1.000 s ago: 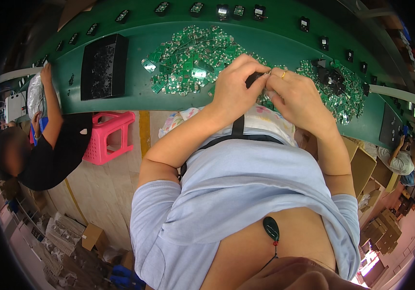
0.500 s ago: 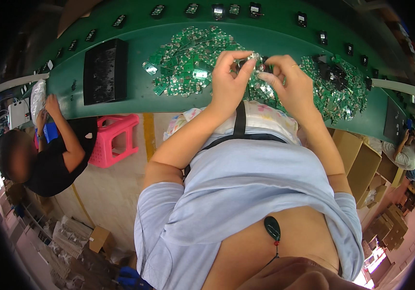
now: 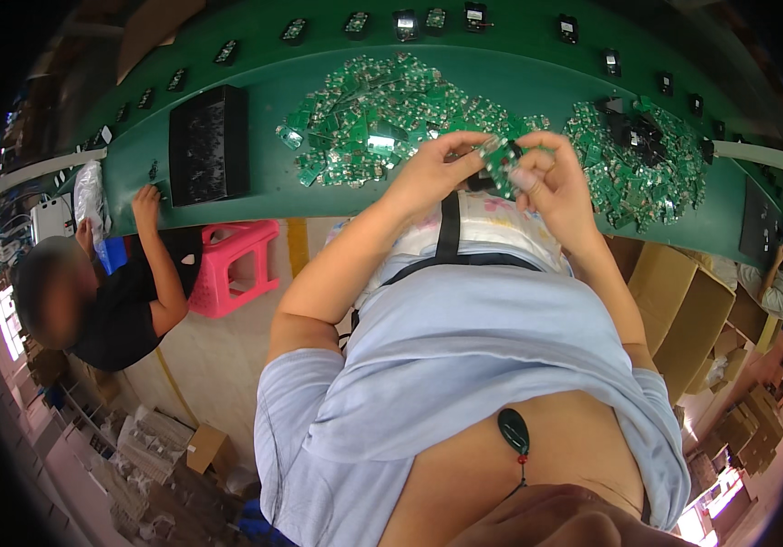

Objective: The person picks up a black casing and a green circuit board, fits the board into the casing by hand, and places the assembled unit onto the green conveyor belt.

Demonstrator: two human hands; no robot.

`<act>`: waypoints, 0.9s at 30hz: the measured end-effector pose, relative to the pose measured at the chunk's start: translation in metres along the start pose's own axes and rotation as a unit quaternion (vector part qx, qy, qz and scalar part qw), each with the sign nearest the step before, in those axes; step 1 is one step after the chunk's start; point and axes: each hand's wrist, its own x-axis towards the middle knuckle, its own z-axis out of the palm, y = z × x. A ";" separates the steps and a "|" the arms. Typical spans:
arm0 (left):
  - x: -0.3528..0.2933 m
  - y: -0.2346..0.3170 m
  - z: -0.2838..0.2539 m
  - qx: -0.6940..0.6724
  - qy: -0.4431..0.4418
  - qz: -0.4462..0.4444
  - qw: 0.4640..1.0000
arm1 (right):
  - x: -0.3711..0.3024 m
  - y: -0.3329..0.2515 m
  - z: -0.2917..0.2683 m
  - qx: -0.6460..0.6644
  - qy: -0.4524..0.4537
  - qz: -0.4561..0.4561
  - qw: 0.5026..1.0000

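Observation:
Between my hands, just off the near edge of the green bench, is a small green circuit board (image 3: 498, 162) with shiny parts on it. My left hand (image 3: 437, 170) pinches the board's left side between thumb and fingers. My right hand (image 3: 551, 185) is closed at its other side, fingers curled and thumb bent in. A dark piece shows at the board's upper right, partly covered by my right fingers; its kind cannot be made out. Beyond my hands a wide heap of green circuit boards (image 3: 382, 114) is spread on the bench.
A second board heap (image 3: 656, 182) with black housings (image 3: 639, 137) on top lies to the right. A black tray (image 3: 209, 146) stands left. Black units (image 3: 406, 25) line the far strip. A co-worker (image 3: 127, 301) sits left near a pink stool (image 3: 232, 269); cardboard boxes (image 3: 674, 301) stand right.
My hands have come slightly nearer to me with the board, which is now turned with its green face showing. The co-worker's hand on the left has moved to small parts on the bench.

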 end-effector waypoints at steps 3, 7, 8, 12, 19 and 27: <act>0.001 0.009 0.003 -0.061 -0.046 -0.102 0.992 | -0.008 -0.009 0.003 -0.265 -0.036 -0.118 0.956; 0.002 0.015 0.005 -0.096 -0.127 -0.141 0.977 | -0.008 -0.018 -0.001 -0.435 -0.061 -0.267 0.858; 0.002 0.014 0.007 -0.108 -0.142 -0.141 0.974 | -0.009 -0.018 -0.001 -0.446 -0.051 -0.286 0.847; 0.005 0.014 0.011 -0.134 -0.146 -0.136 0.971 | -0.012 -0.022 -0.004 -0.506 -0.041 -0.311 0.804; -0.006 0.025 0.038 -0.228 0.012 -0.040 0.973 | 0.007 -0.016 -0.018 -0.516 0.103 -0.370 0.766; -0.009 0.021 0.042 -0.139 0.046 -0.001 0.989 | 0.013 -0.006 -0.014 -0.310 0.179 -0.244 0.901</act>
